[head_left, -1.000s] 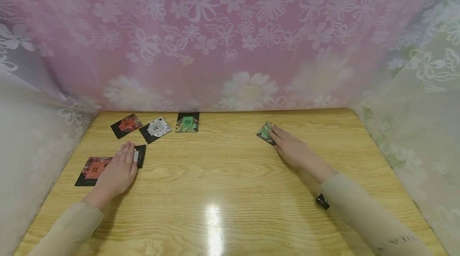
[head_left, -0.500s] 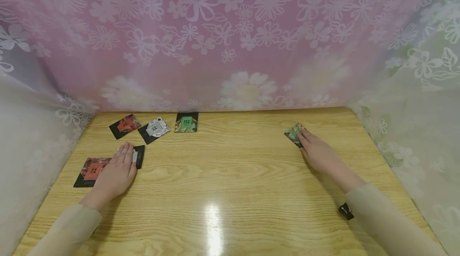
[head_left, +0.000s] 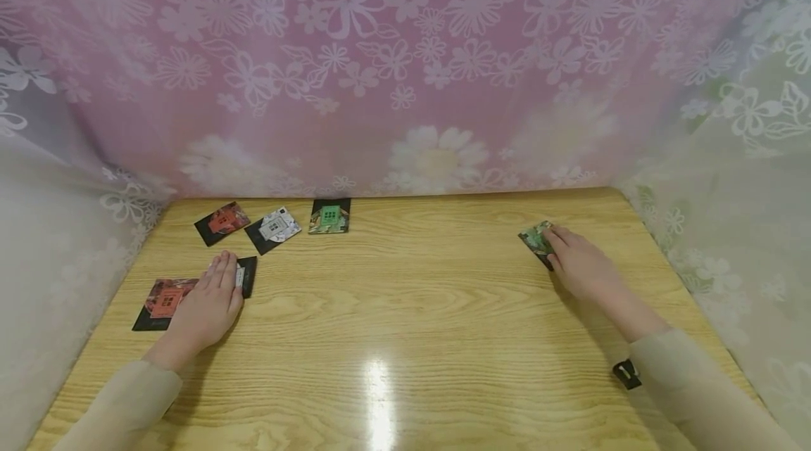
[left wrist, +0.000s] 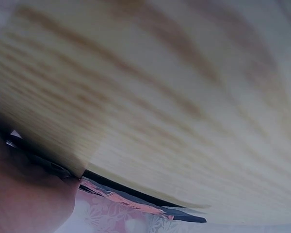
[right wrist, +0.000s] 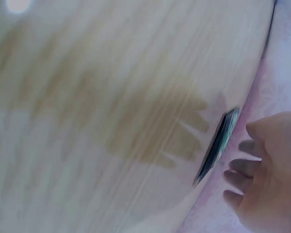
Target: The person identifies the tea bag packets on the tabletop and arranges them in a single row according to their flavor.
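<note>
My left hand (head_left: 204, 305) lies with straight fingers across a black-and-white packet (head_left: 247, 278), covering most of it, and hides the right part of a larger red-and-black packet (head_left: 166, 302). On the right side of the table, my right hand (head_left: 583, 264) hovers at a small green-and-black packet (head_left: 536, 240) and overlaps its right edge in the head view. The right wrist view has this green packet (right wrist: 218, 145) lying flat, with the relaxed fingers (right wrist: 245, 167) apart from it and their shadow on the wood.
Along the back left of the wooden table (head_left: 393, 310) lie a red packet (head_left: 222, 222), a white-and-black packet (head_left: 274, 228) and a green packet (head_left: 330, 216). A floral curtain (head_left: 405, 85) hangs at the back edge and both sides. A black strap piece (head_left: 627, 373) hangs below the right sleeve.
The green packet has slid rightward under my right hand, which moved along with it; the fingers are now apart from it. My left hand has stayed in place.
</note>
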Demonstrator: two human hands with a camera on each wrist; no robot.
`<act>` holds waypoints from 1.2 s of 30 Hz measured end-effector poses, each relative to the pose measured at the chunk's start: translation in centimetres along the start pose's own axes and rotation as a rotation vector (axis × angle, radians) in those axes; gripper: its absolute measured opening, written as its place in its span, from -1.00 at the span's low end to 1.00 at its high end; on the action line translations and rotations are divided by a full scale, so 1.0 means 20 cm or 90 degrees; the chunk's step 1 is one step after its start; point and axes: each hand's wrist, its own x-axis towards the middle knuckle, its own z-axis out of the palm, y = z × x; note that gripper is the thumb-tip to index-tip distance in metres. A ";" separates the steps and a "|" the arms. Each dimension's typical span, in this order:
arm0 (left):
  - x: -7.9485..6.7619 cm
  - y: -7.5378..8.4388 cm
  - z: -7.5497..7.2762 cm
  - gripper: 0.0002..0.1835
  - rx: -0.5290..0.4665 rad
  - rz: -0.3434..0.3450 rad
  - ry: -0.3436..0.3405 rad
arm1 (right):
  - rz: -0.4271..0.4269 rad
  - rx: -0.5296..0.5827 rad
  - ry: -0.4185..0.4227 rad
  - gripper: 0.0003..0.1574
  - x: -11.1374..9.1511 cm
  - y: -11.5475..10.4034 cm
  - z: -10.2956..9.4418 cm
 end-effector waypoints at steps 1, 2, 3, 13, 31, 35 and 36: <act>0.00 0.00 0.00 -0.27 0.000 -0.002 -0.003 | -0.009 0.000 0.007 -0.27 0.00 0.01 0.00; 0.00 0.00 0.00 -0.27 0.000 -0.002 -0.005 | -0.018 0.003 0.013 -0.26 0.00 0.02 0.00; 0.00 0.00 0.00 -0.27 -0.001 -0.003 -0.005 | -0.028 0.005 0.017 -0.25 0.00 0.03 -0.01; 0.00 0.01 0.00 -0.27 0.006 -0.004 -0.004 | -0.114 0.001 0.013 -0.25 -0.01 0.12 0.03; 0.01 0.00 -0.01 -0.28 0.020 -0.001 0.002 | -0.028 0.022 -0.015 -0.25 0.01 0.21 0.06; 0.00 0.00 0.00 -0.28 0.018 0.002 0.004 | -0.016 0.019 -0.023 -0.26 0.00 0.24 0.06; 0.00 0.00 -0.01 -0.28 0.016 0.002 0.004 | -0.012 0.019 -0.027 -0.25 0.00 0.25 0.06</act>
